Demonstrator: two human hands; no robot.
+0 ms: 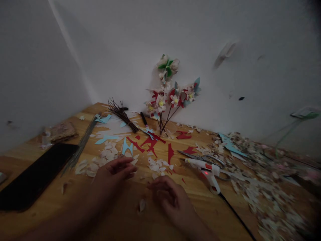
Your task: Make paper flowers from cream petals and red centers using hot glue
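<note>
My left hand [115,172] is over the near part of the wooden table, beside a loose pile of pale petals [109,152]. Its fingers are loosely bent, thumb and fingertips a little apart, with nothing visible between them. To its right, my right hand [173,197] has curled fingers spaced from the thumb, and I see nothing in it. A single pale petal [142,205] lies between the hands. Just beyond them is a small cluster of white petals [157,165]. The dim, slightly blurred picture hides fine detail at the fingertips.
A white glue gun [202,165] with a red light lies by scissors [213,160]. Red scraps [150,144], a bundle of brown twigs [122,115] and artificial flowers [162,102] stand farther back. A black slab [37,175] lies left; heaped petals [265,187] cover the right.
</note>
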